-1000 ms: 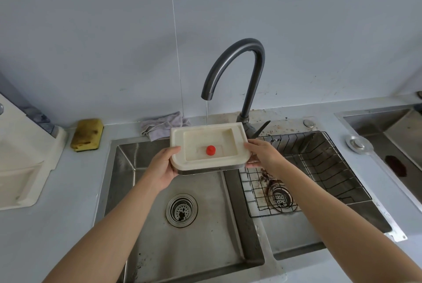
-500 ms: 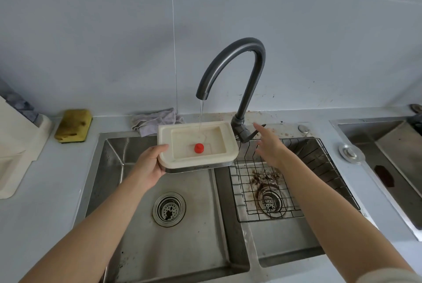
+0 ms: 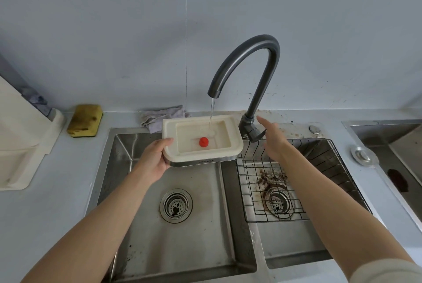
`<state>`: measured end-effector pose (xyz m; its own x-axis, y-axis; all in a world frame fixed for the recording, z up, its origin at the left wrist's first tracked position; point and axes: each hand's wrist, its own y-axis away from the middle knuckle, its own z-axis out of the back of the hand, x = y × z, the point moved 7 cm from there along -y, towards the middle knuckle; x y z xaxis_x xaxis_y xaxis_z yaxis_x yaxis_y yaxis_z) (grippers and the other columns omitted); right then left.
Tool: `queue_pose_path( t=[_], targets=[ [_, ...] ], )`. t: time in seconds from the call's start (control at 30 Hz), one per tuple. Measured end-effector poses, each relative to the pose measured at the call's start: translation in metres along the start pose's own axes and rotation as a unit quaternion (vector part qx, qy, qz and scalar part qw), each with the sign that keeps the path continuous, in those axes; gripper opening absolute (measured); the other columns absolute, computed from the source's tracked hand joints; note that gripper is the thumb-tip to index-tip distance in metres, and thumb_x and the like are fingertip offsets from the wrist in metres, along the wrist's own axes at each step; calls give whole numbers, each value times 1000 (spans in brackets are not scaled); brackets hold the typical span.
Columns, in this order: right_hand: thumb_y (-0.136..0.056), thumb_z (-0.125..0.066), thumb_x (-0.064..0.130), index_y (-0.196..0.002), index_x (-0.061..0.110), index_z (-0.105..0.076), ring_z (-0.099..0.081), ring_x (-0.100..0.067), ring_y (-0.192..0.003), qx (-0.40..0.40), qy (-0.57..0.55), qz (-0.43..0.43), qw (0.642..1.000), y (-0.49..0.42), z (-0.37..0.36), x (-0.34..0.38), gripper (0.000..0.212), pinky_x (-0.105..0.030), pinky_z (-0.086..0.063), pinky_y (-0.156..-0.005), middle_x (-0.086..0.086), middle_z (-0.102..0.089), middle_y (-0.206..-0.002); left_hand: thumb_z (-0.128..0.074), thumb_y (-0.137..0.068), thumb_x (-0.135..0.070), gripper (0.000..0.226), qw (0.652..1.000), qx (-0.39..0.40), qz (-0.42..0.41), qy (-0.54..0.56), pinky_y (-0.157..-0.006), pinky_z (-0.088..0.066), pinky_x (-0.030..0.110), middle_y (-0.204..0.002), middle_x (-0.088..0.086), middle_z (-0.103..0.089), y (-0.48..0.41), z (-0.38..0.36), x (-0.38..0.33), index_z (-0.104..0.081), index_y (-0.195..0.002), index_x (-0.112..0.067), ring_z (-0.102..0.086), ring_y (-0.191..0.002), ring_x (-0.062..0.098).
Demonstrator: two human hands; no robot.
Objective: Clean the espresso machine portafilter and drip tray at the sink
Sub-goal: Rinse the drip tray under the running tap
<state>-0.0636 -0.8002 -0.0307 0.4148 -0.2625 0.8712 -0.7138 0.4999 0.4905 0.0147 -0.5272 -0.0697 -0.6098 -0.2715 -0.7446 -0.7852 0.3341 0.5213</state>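
My left hand (image 3: 156,158) grips the left end of the cream drip tray (image 3: 233,143), held level over the left sink basin. A red float (image 3: 203,141) sits in the tray's recess. A thin stream of water runs from the dark faucet (image 3: 262,70) into the tray. My right hand (image 3: 272,139) is off the tray, fingers straight, reaching beside the faucet's lever (image 3: 255,135) without clearly touching it. No portafilter is in view.
The left basin (image 3: 194,237) has a round drain strainer (image 3: 176,205). A wire rack (image 3: 319,168) sits in the right basin over coffee grounds (image 3: 271,178). A yellow sponge (image 3: 85,120) and grey cloth (image 3: 159,116) lie behind the sink. A cream appliance (image 3: 18,145) stands at left.
My right hand let go of the tray's right end and moved up to the faucet lever. My left hand alone now holds the tray under the stream.
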Motion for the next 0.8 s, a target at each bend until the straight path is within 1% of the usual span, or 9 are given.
queue_pose_path(
  t=[0.17, 0.3, 0.4, 0.47, 0.53, 0.63, 0.73, 0.77, 0.8],
  targets=[
    [-89, -52, 42, -147, 9, 8, -6, -28, -144, -14, 13, -3, 1000, 0, -2, 5, 90, -47, -10, -115, -11, -3, -156, -50, -90, -8, 8, 1000, 0, 3, 1, -78, -48, 35, -96, 8, -62, 3, -1, 0, -53, -97, -10, -59, -86, 21],
    [-88, -52, 46, -147, 7, 5, -16, -29, -142, -5, 46, -9, 999, 1, -5, 17, 91, -42, -19, -112, -15, -11, -154, -48, -91, -8, 8, 1000, 6, 2, -9, -75, -47, 34, -95, 8, -62, 7, -3, -1, -54, -96, -11, -59, -84, 21],
    [-84, -54, 52, -147, 7, 9, -8, -29, -144, 11, 80, -25, 996, 6, -3, 18, 99, -44, -14, -114, -15, -4, -156, -47, -91, -8, 8, 1000, 5, -1, -10, -74, -46, 34, -94, 8, -62, 11, -3, -3, -54, -94, -11, -59, -83, 21],
    [-83, -58, 49, -146, 10, 16, -3, -30, -144, 20, 97, -16, 995, 11, -2, 15, 105, -48, -10, -115, -14, 2, -156, -47, -91, -7, 8, 1000, 4, -3, -9, -75, -46, 34, -92, 8, -62, 16, -4, -6, -54, -91, -11, -59, -82, 20],
    [-83, -61, 41, -144, 13, 23, -3, -30, -144, 41, 118, 9, 992, 21, -6, 13, 108, -50, -6, -114, -12, -1, -157, -47, -91, -7, 8, 1000, 1, -4, -7, -77, -46, 34, -91, 7, -62, 20, -2, -9, -54, -91, -11, -58, -83, 20],
    [-75, -66, 38, -142, 15, 28, -7, -26, -144, 126, 144, 25, 981, 43, -25, -1, 118, -49, -5, -115, -4, -8, -157, -48, -91, -7, 7, 1000, 1, -2, -3, -77, -46, 34, -93, 8, -62, 26, 5, -11, -54, -92, -11, -59, -84, 20],
    [-69, -76, 38, -143, 21, 26, -10, -22, -144, 188, 192, 32, 963, 60, -44, -25, 127, -43, -12, -115, -1, -2, -157, -50, -91, -10, 8, 1000, 1, -2, -7, -78, -46, 34, -97, 8, -62, 32, 15, -14, -55, -96, -11, -59, -87, 21],
    [-67, -79, 36, -143, 21, 26, -14, -18, -142, 204, 198, 45, 958, 65, -51, -31, 130, -36, -17, -114, 2, -6, -157, -49, -91, -10, 9, 1000, 3, -5, -7, -78, -46, 34, -97, 8, -62, 34, 18, -15, -55, -98, -10, -59, -87, 21],
    [-68, -79, 27, -143, 19, 25, -20, -14, -139, 212, 196, 63, 956, 69, -56, -34, 129, -26, -23, -110, 6, -12, -154, -49, -92, -10, 10, 1000, 4, -7, -10, -77, -47, 34, -97, 8, -63, 38, 20, -17, -55, -99, -10, -59, -87, 21]
  ],
)
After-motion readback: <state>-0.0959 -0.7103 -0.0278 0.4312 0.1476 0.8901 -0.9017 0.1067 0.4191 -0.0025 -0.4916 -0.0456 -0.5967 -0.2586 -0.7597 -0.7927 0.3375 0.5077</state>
